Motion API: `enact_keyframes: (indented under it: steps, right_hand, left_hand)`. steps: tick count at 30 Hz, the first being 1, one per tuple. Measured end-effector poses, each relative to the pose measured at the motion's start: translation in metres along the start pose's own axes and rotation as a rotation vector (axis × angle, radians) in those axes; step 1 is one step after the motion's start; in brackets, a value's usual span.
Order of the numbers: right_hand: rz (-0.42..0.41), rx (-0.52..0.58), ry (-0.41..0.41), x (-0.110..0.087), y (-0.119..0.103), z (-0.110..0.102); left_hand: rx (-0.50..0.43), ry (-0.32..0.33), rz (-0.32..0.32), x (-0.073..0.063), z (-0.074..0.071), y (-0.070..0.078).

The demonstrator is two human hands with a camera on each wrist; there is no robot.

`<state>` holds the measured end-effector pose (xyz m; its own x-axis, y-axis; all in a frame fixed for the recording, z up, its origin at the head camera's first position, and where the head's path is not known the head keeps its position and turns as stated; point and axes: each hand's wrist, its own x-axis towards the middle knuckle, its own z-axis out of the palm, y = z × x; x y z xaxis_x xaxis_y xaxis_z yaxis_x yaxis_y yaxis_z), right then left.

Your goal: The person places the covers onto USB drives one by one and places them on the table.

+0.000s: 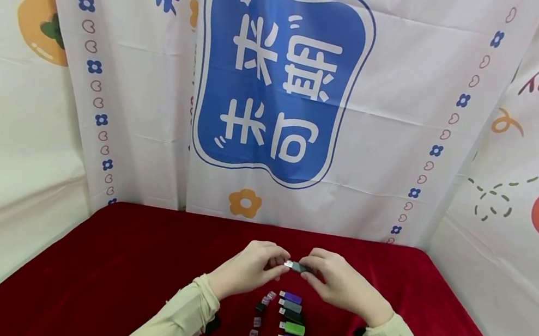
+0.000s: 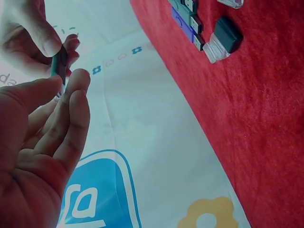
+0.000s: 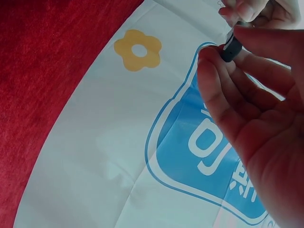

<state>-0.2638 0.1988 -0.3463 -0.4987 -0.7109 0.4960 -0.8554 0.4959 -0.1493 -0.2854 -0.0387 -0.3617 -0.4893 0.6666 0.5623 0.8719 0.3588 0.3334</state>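
Note:
Both hands meet above the far part of the red table. My right hand [image 1: 336, 282] pinches the dark body of a USB stick [image 1: 299, 267] between thumb and fingers, its silver plug pointing left. At the plug end, my left hand [image 1: 256, 265] pinches a small clear cap [image 2: 60, 93], mostly hidden by the fingertips. Whether the cap sits on the plug I cannot tell. Nearer me lie several USB sticks in a column, among them a purple one [image 1: 291, 297], a grey one [image 1: 290, 305], a black one [image 1: 291, 316] and a green one [image 1: 292, 329].
Left of the sticks lie loose caps: a black one [image 1: 260, 307] and several clear ones, such as this clear cap [image 1: 253, 334]. Red cloth [image 1: 140, 275] covers the table. White printed curtains [image 1: 390, 148] stand behind it and at both sides.

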Motion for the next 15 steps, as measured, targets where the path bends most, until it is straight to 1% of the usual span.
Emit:
enact_keyframes:
  steps: [4, 8, 15]
  right_hand:
    - [-0.006, -0.02, 0.003, 0.0008, -0.0001, 0.0005]
    - [0.008, -0.029, -0.006, 0.0004, -0.0007, 0.001]
    - [0.011, -0.039, -0.013, 0.0014, -0.0017, 0.0006]
  left_hand:
    - [-0.003, -0.002, -0.034, 0.0006, -0.0003, 0.0]
    - [-0.027, -0.009, -0.073, 0.0, -0.0005, -0.0001]
    - [-0.059, -0.029, -0.08, 0.0, -0.0008, -0.0008]
